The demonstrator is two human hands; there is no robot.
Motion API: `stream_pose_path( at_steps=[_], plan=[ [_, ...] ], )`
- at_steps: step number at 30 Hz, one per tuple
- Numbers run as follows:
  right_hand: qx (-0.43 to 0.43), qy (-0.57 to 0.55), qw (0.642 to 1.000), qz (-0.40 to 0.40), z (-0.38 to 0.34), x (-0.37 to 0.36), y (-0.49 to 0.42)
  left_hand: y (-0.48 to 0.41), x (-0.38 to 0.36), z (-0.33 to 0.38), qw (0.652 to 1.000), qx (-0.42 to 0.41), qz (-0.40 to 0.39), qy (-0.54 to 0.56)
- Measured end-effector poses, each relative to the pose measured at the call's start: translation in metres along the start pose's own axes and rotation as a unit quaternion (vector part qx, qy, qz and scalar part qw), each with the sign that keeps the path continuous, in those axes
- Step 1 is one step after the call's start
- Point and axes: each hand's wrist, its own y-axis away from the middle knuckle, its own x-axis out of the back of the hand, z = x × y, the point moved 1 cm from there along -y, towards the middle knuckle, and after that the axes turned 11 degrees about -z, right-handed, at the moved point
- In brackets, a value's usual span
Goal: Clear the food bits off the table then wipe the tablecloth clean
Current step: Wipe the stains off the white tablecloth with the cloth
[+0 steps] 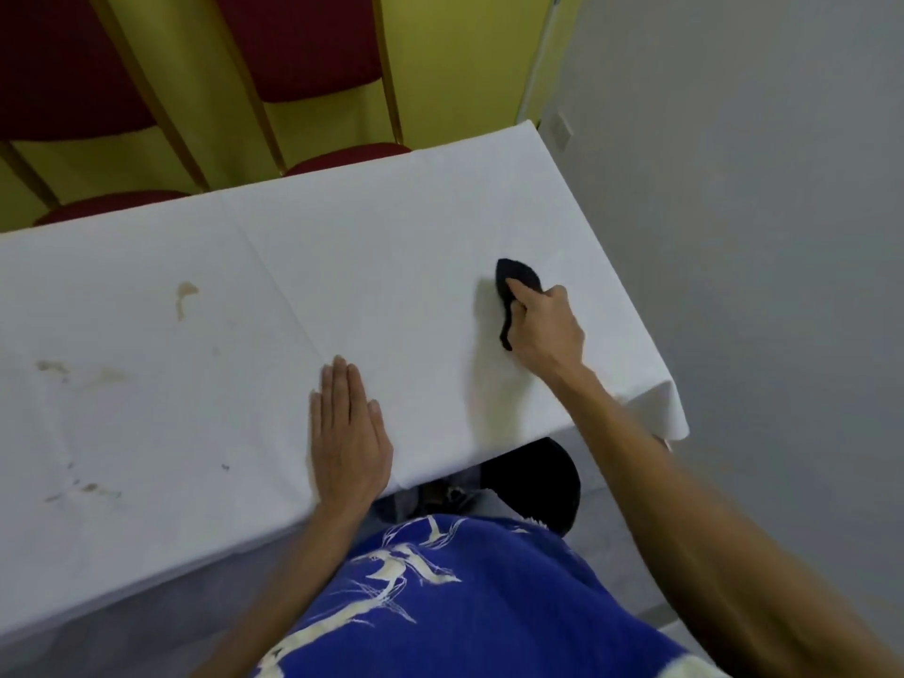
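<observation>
Cloth is counted first: one white tablecloth is spread over the table across the middle of the frame, and one small black rag is pressed onto it right of centre.

Two hands are seen. The right hand is curled round the rag, which is pinched between the thumb and the bent fingers, with a dark tail of it trailing out beside the palm. The left hand is laid flat on the tablecloth near its lower edge, at the centre of the frame. Its fingers are straight and held together, and nothing is gripped by it. The two hands are set well apart.

Three brownish marks are found in the left half of the tablecloth: one blotch at upper left, a pair of smears at the far left, and a run of streaks at lower left. One small dark speck is noted between the streaks and the left hand.

Fold lines are seen across the tablecloth, and one corner is draped down at the right edge. Two red chairs with gold frames are set behind the table at the top left, against a yellow surface. Pale grey floor is seen at the right, and a blue patterned top at the bottom.
</observation>
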Motion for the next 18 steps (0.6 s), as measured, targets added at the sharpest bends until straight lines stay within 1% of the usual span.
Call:
stream_pose_path(
  at_steps=[2, 5, 7, 10, 13, 15, 16, 18],
  plan=[
    [0.078, 0.0, 0.996, -0.052, -0.043, -0.033, 0.016, -0.001, -0.002, -0.001, 1.0, -0.001, 0.005, 0.002],
    [0.186, 0.047, 0.968, -0.165, -0.08, -0.071, 0.033, 0.001, -0.004, -0.002, 1.0, 0.0, 0.004, 0.005],
    [0.202, 0.08, 0.959, -0.181, -0.075, -0.067, 0.025, 0.001, -0.003, -0.004, 1.0, -0.004, 0.003, 0.0],
    [0.175, 0.132, 0.965, -0.147, -0.041, -0.038, -0.002, 0.001, -0.003, -0.005, 1.0, -0.007, -0.003, -0.007],
    [0.096, 0.148, 0.979, -0.098, 0.008, 0.002, -0.04, 0.001, -0.004, -0.004, 1.0, -0.005, -0.011, -0.013],
    [0.031, 0.137, 0.987, -0.073, 0.04, 0.028, -0.067, 0.0, -0.004, -0.005, 1.0, -0.006, -0.021, -0.015],
    [0.002, 0.129, 0.989, -0.067, 0.052, 0.041, -0.078, 0.0, -0.004, -0.005, 1.0, -0.006, -0.026, -0.015],
    [-0.036, 0.121, 0.989, -0.08, 0.058, 0.058, -0.095, 0.0, -0.003, -0.005, 1.0, -0.004, -0.024, -0.014]
  ],
)
